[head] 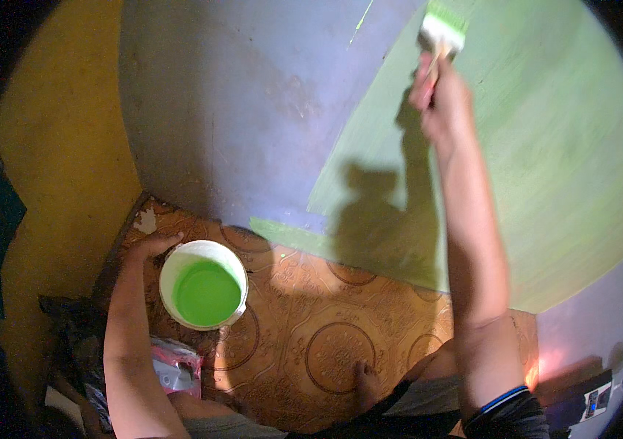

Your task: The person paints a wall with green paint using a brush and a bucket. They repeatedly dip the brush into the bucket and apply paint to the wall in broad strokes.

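My right hand [443, 96] grips the wooden handle of a wide paintbrush [443, 35], raised to the upper part of the wall. Its pale bristles are loaded with bright green paint at the tip. My left hand [155, 245] holds a white plastic bucket [166, 285] at its far left side, thumb along the rim and the other fingers mostly hidden. Bright green paint [207, 293] fills the lower part of the bucket. Ahead of me the wall carries a broad green coat [553, 164] on the right, meeting bluish-grey wall [267, 120] along a slanting edge.
An ochre wall [70, 137] forms the left corner. The brown patterned floor [339, 351] bears a green drip near the wall's foot. By my left arm lie dark plastic bags [72, 329] and a clear, pink-edged packet [180, 370]. My bare foot [367, 384] is on the floor.
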The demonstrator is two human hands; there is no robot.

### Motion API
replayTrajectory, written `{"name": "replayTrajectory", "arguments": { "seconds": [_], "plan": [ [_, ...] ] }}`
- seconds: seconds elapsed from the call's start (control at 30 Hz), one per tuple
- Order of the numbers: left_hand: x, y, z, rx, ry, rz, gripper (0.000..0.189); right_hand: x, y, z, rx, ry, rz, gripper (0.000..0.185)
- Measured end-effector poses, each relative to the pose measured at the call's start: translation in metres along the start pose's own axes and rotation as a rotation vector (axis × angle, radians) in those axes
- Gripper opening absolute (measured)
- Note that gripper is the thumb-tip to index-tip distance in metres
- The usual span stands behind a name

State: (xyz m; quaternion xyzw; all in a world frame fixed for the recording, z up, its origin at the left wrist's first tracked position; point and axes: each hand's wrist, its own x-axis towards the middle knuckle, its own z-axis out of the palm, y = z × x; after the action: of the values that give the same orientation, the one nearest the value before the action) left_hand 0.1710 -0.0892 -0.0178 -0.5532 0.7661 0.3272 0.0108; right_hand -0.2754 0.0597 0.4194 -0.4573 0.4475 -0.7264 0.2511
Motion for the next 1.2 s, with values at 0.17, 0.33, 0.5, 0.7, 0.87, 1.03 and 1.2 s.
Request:
{"name": "replayTrajectory", "arguments": {
  "seconds": [0.17,0.33,0.5,0.7,0.87,1.03,1.2],
  "plan": [
    [-0.032,0.05,-0.016,-0.082,-0.09,-0.023,0.089,-0.09,0.173,-0.048,-0.352,0.021,0.3,0.045],
    [-0.026,0.029,-0.011,-0.055,-0.053,-0.049,0.093,-0.216,0.297,-0.04,0.05,0.132,0.592,0.038],
    [-0.054,0.073,-0.028,-0.044,-0.055,-0.107,0.099,-0.238,0.307,-0.049,0.082,0.234,0.886,0.036],
    [-0.011,0.011,0.004,-0.11,-0.046,-0.205,0.095,-0.17,0.222,-0.038,0.07,0.147,0.692,0.034],
    [0.007,-0.033,0.008,-0.178,-0.124,-0.016,0.095,-0.169,0.163,-0.012,0.074,0.015,0.401,0.035],
    [-0.022,0.053,-0.006,-0.025,-0.059,-0.171,0.096,-0.192,0.276,-0.055,-0.036,0.121,0.415,0.036],
    [0.0,0.019,-0.014,-0.101,-0.296,-0.24,0.099,-0.261,0.383,-0.075,-0.075,0.225,0.865,0.039]
  ]
}}
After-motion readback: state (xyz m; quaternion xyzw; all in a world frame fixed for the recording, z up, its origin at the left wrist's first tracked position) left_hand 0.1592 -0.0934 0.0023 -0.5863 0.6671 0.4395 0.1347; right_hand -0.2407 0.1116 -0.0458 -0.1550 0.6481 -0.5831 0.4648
